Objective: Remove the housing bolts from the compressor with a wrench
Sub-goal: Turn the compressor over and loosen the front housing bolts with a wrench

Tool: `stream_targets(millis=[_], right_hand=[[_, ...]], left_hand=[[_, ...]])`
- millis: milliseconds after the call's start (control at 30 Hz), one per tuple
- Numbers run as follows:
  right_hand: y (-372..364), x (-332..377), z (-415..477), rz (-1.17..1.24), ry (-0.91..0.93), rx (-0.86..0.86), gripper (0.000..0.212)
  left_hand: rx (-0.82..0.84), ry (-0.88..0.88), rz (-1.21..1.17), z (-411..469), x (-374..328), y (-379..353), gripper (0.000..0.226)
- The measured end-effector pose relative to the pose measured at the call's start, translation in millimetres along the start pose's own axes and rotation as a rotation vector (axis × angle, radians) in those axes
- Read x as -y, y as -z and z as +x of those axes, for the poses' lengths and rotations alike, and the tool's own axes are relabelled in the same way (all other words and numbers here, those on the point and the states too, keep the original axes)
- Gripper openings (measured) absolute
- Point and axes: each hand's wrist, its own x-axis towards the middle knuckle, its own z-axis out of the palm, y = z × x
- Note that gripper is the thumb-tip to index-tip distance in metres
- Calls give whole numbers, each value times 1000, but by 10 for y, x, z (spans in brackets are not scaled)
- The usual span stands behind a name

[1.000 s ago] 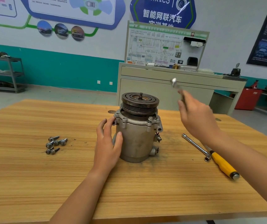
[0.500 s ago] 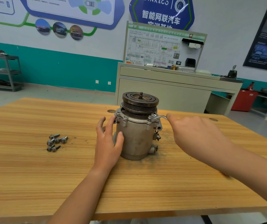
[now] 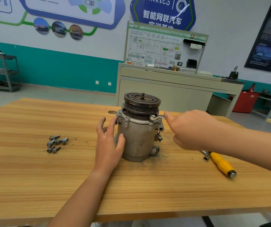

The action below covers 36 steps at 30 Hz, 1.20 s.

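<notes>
Right grip: the right hand (image 3: 192, 128) is curling round the wrench (image 3: 157, 117) handle, clamped on it; most of the handle is hiding under the fingers.
Wrench: its ring end is sitting over a bolt head at the right side of the compressor (image 3: 139, 140) flange, just under the pulley (image 3: 142, 100).
Left grip: the left hand (image 3: 109, 145) is pressing flat on the compressor's left side, fingers apart and straight, bracing rather than clasping.
Compressor: it is standing upright, pulley up, about midway between the tabletop's (image 3: 33, 177) left and right edges.
Handling: the cast metal body is looking heavy and stiff. Its smooth round wall is probably going to twist under wrench torque, so the flange lugs are offering the surer hold. The thin wrench is wanting a level pull from its far end.
Loose bolts (image 3: 56, 143): they are lying clustered toward the left edge, well apart from the compressor.
Other tools: a yellow screwdriver (image 3: 221, 163) and a socket bar (image 3: 204, 154) are lying toward the right edge.
</notes>
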Motion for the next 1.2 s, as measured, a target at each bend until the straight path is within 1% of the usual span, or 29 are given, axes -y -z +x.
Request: stream_targets(millis=[200, 300, 367, 433, 467, 600, 700, 733, 767, 800, 867, 900, 967, 1100, 1200], right_hand=[[-230, -321, 246, -80, 85, -81, 34], [-371, -343, 398, 18, 36, -155, 30], [-491, -265, 486, 39, 23, -274, 33], [-634, -197, 563, 111, -1, -515, 35], [-661, -172, 588, 151, -11, -598, 35], [-649, -192, 497, 277, -47, -738, 34], [-490, -198, 169, 458, -130, -854, 25], [-412, -167, 35, 497, -163, -855, 27], [-324, -120, -89, 507, -195, -815, 30], [-242, -66, -193, 489, -232, -722, 30], [-124, 26, -310, 390, -299, -371, 27], [-104, 64, -327, 354, -317, -248, 26], [-82, 122, -341, 303, -296, -153, 27], [8, 187, -283, 228, -268, -64, 42], [145, 200, -233, 127, -167, 26, 42]], left_hand=[[8, -10, 21, 4, 16, 7, 57], [4, -6, 19, 11, 20, 3, 56], [2, -4, 18, 12, 19, -5, 55], [-4, -10, 13, 11, 20, -13, 55], [-8, -12, 10, 15, 18, -15, 55], [-6, -1, 6, 24, 5, -19, 54], [-17, -12, 4, 30, 3, -20, 53], [-17, -8, 0, 33, 1, -23, 53], [-16, -2, -2, 32, -3, -25, 53], [-15, 3, -3, 32, -9, -26, 53], [-12, 3, -2, 28, -17, -23, 53], [-10, 3, 1, 26, -20, -20, 53], [-7, 6, 7, 21, -17, -13, 53], [-16, 1, 8, 19, -7, -12, 54], [-23, -11, 12, 19, -9, -9, 54]])
